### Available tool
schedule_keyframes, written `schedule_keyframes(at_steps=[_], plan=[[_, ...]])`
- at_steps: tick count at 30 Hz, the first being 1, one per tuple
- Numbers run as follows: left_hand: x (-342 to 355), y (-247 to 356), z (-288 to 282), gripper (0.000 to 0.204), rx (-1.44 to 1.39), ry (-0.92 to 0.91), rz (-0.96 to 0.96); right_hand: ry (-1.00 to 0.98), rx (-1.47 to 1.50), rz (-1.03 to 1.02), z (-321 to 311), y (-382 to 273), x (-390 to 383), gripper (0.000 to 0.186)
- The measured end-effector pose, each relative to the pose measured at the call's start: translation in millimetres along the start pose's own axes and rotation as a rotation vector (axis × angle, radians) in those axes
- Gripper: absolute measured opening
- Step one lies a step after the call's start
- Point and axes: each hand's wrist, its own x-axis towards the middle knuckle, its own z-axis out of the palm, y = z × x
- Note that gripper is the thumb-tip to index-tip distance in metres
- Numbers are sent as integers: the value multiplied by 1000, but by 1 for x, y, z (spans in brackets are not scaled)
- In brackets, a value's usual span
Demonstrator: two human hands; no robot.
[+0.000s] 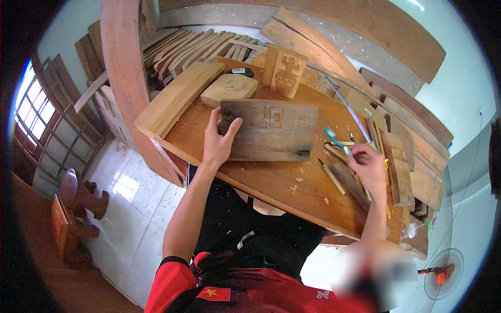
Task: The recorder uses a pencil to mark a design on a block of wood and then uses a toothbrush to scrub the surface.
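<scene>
Left hand [219, 140] clamps the board's [271, 130] near-left edge, fingers wrapped; stiff, fairly heavy, grip edges. Right hand [368, 166] curled among chisels [334, 180]; pinch unclear.

grey-brown weathered board [271, 130] with faint carved rectangles and scratched lines, darker at the ends. warm orange-brown workbench [271, 180], flecked with pale wood chips [296, 183]. light tan blocks [228, 88], one upright block [284, 70] cut with a dark geometric figure. teal-handled toothbrush [334, 138]. pale blue-and-white measuring tape [347, 107]. red shirt [172, 284] with black trim and a yellow star on a red patch. white floor tiles [130, 208]. orange fan [442, 274].
</scene>
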Motion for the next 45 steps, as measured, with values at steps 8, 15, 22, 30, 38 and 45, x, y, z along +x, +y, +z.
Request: schedule_keyframes(at_steps=[8,15,22,30,38,45], plan=[[-7,-19,-7,47,50,20,103,-519,-86,-289,71,-75,39,16],[-4,-22,-5,58,59,-17,86,-578,-303,-638,114,-109,56,18],[-5,-21,-10,55,-18,-45,94,-490,-152,-564,110,-110,59,22],[-6,-19,-4,38,-145,-107,123,-667,-336,-631,106,-85,45,24],[-11,-6,-8,42,-96,-75,23,-531,-549,-654,103,-90,32,18],[-5,-7,-15,47,-191,-133,-50,-382,-480,-705,122,-81,19,14]])
